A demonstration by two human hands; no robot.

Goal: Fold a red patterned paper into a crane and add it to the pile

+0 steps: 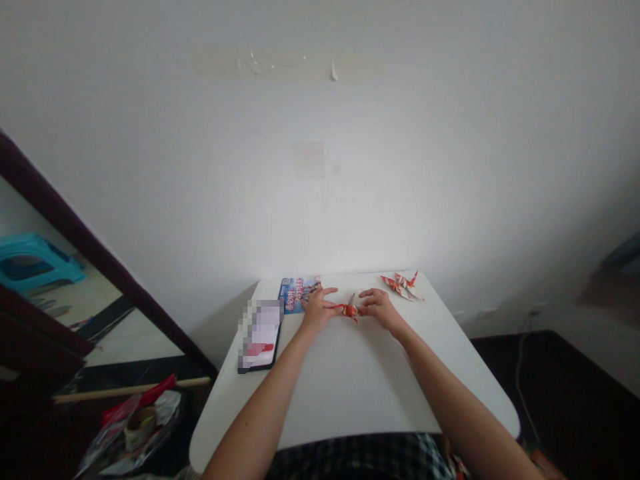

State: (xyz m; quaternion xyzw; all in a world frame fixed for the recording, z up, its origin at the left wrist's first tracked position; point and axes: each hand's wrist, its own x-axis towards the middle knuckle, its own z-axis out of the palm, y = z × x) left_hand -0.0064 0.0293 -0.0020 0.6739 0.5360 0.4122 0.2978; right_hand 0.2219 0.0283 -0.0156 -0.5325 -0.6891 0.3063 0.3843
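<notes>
A small folded paper crane (pixel 351 311), red, orange and white, is between my two hands over the white table. My left hand (pixel 319 309) grips its left end low with the thumb side, while one finger stretches out above. From the other side, my right hand (pixel 379 309) pinches the right end with bent fingers. One pointed part of the crane stands up between the hands. More folded paper cranes (pixel 402 285) in red and white lie to the right of my right hand; I cannot tell exactly how many.
Left of my hands lie a blue printed leaflet (pixel 291 293), partly under my left hand, and a phone (pixel 261 337) with a blurred screen. The white table (pixel 350 393) stands against the wall. A bag-lined bin (pixel 143 427) is on the floor at left, beside a dark-framed mirror (pixel 100 233).
</notes>
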